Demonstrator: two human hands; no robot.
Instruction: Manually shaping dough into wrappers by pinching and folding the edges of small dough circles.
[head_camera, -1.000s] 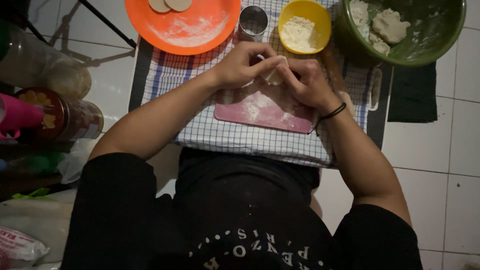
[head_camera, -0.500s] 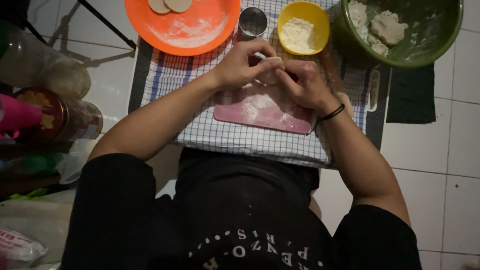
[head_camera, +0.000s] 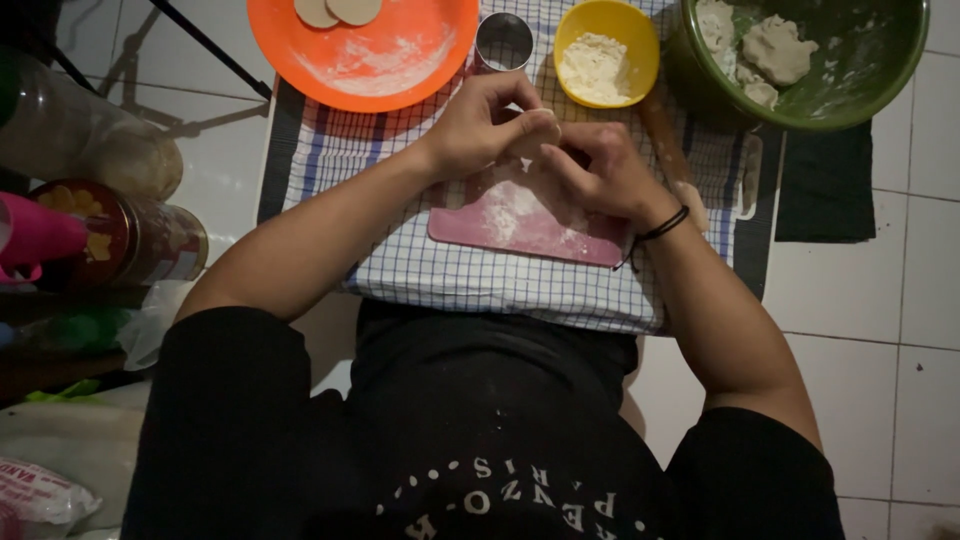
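Both my hands meet over a floured pink cutting board (head_camera: 520, 222) that lies on a checked cloth (head_camera: 470, 285). My left hand (head_camera: 485, 122) and my right hand (head_camera: 600, 170) pinch a small pale piece of dough (head_camera: 538, 130) between their fingertips. Most of the dough is hidden by my fingers. A wooden rolling pin (head_camera: 668, 150) lies just right of my right hand, partly covered by it.
Beyond the board stand an orange plate (head_camera: 375, 55) with two dough discs (head_camera: 335, 10), a round metal cutter (head_camera: 503, 42), a yellow bowl of flour (head_camera: 605, 50) and a green bowl with dough lumps (head_camera: 800, 60). Jars and a tin (head_camera: 130, 240) lie at left.
My hands have stayed over the board, and my fingers have shifted slightly around the dough piece.
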